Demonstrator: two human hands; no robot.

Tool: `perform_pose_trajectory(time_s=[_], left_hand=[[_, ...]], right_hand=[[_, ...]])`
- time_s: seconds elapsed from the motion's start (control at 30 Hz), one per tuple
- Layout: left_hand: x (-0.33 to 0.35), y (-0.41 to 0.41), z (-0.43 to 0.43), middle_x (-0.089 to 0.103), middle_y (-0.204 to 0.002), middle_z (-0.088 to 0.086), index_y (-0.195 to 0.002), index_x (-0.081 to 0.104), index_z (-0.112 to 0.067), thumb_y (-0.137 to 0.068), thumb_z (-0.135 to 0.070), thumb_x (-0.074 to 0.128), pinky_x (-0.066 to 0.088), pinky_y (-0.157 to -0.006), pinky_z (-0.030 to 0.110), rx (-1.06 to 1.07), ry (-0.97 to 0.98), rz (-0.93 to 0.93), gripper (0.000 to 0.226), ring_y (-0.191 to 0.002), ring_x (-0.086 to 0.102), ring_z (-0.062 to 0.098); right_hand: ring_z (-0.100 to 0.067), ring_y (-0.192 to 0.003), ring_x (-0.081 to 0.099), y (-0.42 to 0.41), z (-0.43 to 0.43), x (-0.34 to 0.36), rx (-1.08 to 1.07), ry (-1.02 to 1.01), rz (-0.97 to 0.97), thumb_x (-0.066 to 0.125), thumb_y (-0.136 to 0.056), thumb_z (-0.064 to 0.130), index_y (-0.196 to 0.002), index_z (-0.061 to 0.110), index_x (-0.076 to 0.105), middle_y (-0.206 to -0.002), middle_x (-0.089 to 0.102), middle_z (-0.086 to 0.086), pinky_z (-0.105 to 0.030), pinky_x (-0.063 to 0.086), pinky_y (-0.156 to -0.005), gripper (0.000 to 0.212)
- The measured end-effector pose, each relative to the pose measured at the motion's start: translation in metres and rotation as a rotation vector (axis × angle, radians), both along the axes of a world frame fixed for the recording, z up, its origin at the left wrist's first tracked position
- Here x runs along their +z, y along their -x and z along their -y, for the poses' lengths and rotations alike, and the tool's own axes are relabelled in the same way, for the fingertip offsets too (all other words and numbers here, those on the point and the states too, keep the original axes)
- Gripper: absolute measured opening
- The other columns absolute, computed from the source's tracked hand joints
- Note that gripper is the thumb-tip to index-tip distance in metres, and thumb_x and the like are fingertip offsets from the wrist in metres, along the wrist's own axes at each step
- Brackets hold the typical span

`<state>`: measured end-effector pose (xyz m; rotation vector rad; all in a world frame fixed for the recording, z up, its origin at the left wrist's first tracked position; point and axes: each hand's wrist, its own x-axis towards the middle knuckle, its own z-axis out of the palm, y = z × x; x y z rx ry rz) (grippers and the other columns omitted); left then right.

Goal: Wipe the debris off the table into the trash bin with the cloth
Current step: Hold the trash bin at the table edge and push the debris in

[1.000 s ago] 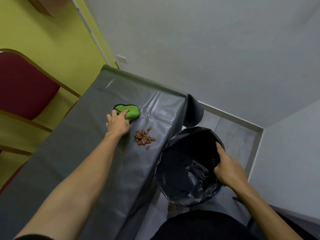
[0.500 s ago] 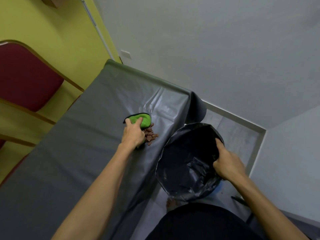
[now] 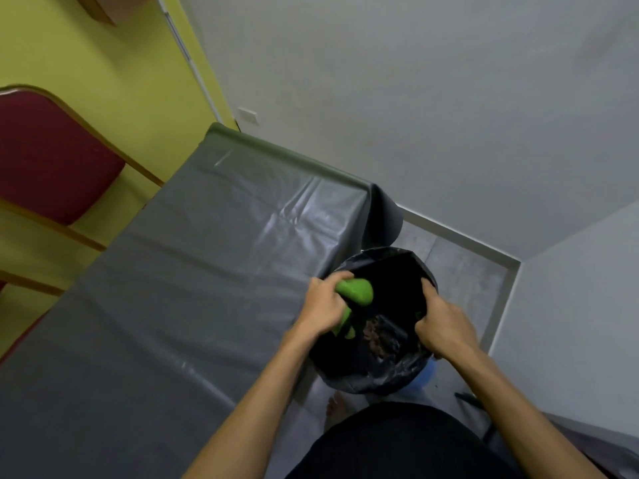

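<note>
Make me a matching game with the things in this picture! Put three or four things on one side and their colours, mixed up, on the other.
Things:
1. soft cloth held in the left hand
2. plastic bin liner gripped by the right hand
3. padded chair back
4. crumbly debris inside the bin

Colours:
A. dark red
B. brown
C. bright green
D. black

Pairs: 1-C, 2-D, 3-A, 4-B

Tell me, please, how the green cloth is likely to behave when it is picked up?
Probably floppy: the green cloth bunches and droops around the left hand. Likely light, since fingers alone carry it over the trash bin. It seems unlikely to slip, being crumpled in the grip.
</note>
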<state>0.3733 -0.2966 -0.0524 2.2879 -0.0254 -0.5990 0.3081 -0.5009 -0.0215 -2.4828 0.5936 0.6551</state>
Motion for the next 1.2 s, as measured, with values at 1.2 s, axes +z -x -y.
perform_pose_trajectory(time_s=[1.2], left_hand=[[0.048,-0.094,-0.112,0.072,-0.1,0.012,-0.104,0.069,-0.018,-0.081,-0.017,0.066,0.053,-0.083,0.036,0.449,-0.127,0.199,0.023,-0.096,0.067,0.03]], right_hand=[[-0.027,-0.069,0.063,0.028,0.002,0.003,-0.022,-0.07,0.05,0.046,-0.082,0.008,-0.151,0.034,0.016,-0.087,0.062,-0.009,-0.044,0.059,-0.065,0.08]])
